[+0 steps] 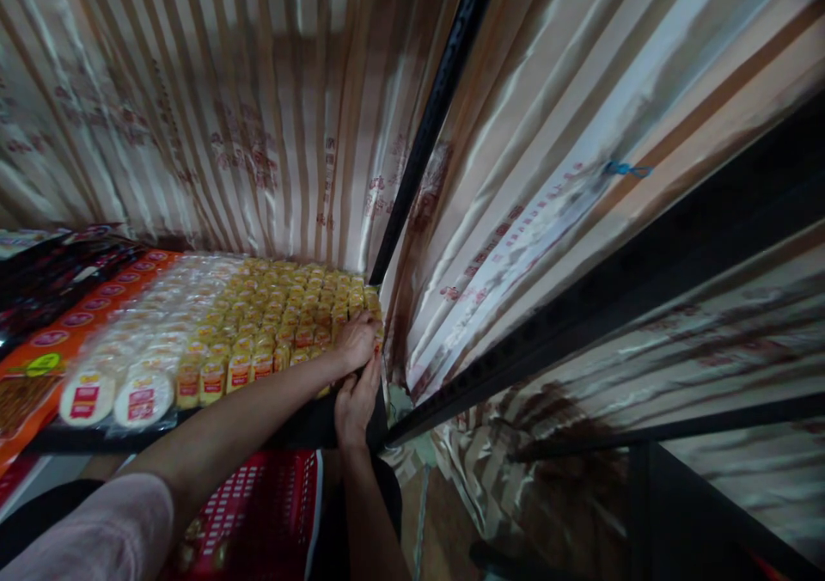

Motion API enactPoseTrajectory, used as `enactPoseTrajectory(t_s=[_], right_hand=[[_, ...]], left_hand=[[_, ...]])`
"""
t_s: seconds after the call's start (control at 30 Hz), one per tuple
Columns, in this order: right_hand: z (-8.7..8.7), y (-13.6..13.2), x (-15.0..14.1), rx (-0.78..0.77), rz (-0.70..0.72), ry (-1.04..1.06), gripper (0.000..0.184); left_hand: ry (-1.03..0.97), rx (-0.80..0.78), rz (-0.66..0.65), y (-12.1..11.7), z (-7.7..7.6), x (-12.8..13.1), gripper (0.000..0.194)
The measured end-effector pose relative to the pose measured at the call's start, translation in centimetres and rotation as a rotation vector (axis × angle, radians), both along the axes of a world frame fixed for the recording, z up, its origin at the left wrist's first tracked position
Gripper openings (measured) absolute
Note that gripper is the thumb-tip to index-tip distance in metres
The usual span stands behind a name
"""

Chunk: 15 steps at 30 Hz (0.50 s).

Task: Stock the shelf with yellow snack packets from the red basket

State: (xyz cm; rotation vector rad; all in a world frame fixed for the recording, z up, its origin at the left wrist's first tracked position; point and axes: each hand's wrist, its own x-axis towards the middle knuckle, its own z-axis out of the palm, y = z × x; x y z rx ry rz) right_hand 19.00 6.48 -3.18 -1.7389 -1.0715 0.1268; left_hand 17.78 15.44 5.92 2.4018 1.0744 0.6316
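Note:
My left hand [357,339] reaches across a shelf and rests, fingers curled, on the rightmost row of small yellow packets [284,314]. My right hand [356,400] comes up from below at the shelf's front right corner, fingers pressed against the same end packets beside the black post [430,121]. Both hands touch each other there. What the fingers grip is hidden.
Left of the yellow packets lie rows of white round packets [129,375] and orange bags [39,357]. A red basket [258,512] sits below the shelf. Striped shiny curtain [580,177] hangs behind and to the right, on black frame bars.

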Motion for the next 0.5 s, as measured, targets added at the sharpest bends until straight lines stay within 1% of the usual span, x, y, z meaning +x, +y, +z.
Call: enactPoseTrajectory(t_s=[0.1, 0.2, 0.33, 0.43, 0.5], right_hand=[[0.0, 0.3, -0.1, -0.06, -0.007, -0.016, 0.06], [0.4, 0.3, -0.4, -0.109, -0.007, -0.042, 0.06], [0.8, 0.3, -0.2, -0.119, 0.01, -0.113, 0.061], [0.5, 0.4, 0.0, -0.119, 0.05, -0.203, 0.056], [0.0, 0.5, 0.2, -0.138, 0.082, -0.237, 0.05]], left_hand=[[-0.024, -0.006, 0.013, -0.1, 0.0, -0.1, 0.038], [-0.042, 0.016, 0.003, -0.1, 0.1, -0.2, 0.04], [-0.087, 0.078, 0.02, -0.9, 0.6, -0.9, 0.042], [-0.227, 0.105, 0.05, -3.1, 0.3, -2.7, 0.036], [-0.302, 0.091, 0.029, -5.6, -0.8, -4.9, 0.034]])
